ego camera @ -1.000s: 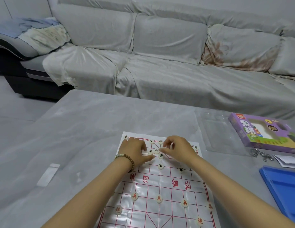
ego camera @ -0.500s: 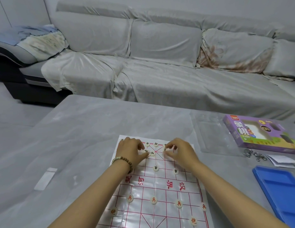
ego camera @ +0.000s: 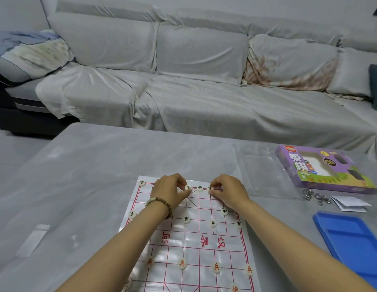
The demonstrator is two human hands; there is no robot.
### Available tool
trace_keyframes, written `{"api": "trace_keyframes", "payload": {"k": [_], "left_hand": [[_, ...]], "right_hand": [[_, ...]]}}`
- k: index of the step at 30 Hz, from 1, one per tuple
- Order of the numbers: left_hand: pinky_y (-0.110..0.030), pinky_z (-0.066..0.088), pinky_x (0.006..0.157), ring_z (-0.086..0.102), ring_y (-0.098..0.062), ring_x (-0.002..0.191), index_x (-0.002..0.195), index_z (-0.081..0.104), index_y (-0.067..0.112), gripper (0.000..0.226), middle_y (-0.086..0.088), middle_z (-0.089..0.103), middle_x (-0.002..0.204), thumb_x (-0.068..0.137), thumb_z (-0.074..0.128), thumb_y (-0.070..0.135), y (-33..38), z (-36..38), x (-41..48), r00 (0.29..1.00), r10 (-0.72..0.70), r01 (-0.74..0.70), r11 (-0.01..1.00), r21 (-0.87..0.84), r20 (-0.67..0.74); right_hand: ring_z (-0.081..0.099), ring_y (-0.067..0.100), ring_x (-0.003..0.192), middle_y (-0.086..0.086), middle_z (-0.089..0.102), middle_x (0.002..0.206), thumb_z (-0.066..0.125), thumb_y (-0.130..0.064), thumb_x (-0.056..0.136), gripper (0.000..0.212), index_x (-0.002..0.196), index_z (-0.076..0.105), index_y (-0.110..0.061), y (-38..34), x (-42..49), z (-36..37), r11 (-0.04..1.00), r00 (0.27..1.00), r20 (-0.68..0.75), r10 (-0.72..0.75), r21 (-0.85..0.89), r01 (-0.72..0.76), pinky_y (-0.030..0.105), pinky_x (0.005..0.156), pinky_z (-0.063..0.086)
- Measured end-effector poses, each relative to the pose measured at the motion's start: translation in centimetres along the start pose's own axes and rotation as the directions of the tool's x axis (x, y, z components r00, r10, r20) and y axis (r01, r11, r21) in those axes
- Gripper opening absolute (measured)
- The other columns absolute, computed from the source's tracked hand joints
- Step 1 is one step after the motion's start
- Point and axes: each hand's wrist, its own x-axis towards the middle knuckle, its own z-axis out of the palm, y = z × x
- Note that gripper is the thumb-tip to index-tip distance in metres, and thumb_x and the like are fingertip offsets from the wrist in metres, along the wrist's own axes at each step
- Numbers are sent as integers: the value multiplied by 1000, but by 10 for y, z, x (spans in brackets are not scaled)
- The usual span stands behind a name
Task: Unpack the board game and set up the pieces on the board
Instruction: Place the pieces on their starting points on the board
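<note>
The board (ego camera: 204, 245) was a thin, glossy sheet, plastic by its look, creased and catching the light. The pieces (ego camera: 186, 219) were smooth, pale discs. The surface (ego camera: 99, 165) looked matt, mottled grey. The box (ego camera: 322, 171) was printed card, the clear tray (ego camera: 261, 165) see-through plastic, the blue tray (ego camera: 351, 239) smooth plastic, the rings (ego camera: 316, 197) shiny metal, the sofa cover (ego camera: 204, 106) wrinkled cloth, and the bracelet (ego camera: 162, 204) wooden-looking beads.

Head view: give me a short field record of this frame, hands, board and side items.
Left hand: pinches far-row piece
Right hand: pinches second far-row piece
Board: flat on table, black pieces far half, red soldiers near half
Right of board: clear tray, purple box, metal rings, folded paper, blue tray
</note>
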Motion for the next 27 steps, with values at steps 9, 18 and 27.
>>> {"api": "trace_keyframes", "payload": {"k": [9, 18, 27], "left_hand": [[-30, 43, 88, 54, -10, 97, 92, 58, 25, 19, 18, 59, 77, 83, 66, 40, -23, -18, -2, 997, 16, -14, 1000, 27, -77], [-27, 31, 93, 42, -15, 111, 106, 60, 30, 33, 7, 52, 113, 84, 56, 54, -49, -27, -2, 1000, 13, -23, 870, 493, 22], [-25, 34, 93, 45, -14, 115, 120, 58, 33, 35, 11, 59, 118, 87, 57, 45, -60, -34, 6, 976, 93, -165, 908, 385, 199]], "right_hand": [[53, 13, 96, -12, 51, 112, 68, -32, 84, 32, 114, 56, -25, -5, -6, 0, 996, 996, -87, -12, 90, 20, 29, 84, 47], [52, 11, 94, -18, 42, 110, 65, -25, 88, 21, 107, 58, -26, -47, -12, 14, 976, 982, -148, -120, 161, 144, 25, 85, 45], [55, 6, 83, -16, 56, 100, 68, -26, 84, 19, 103, 67, -27, -55, -25, 29, 960, 990, -31, -137, 241, 141, 23, 78, 47]]}}
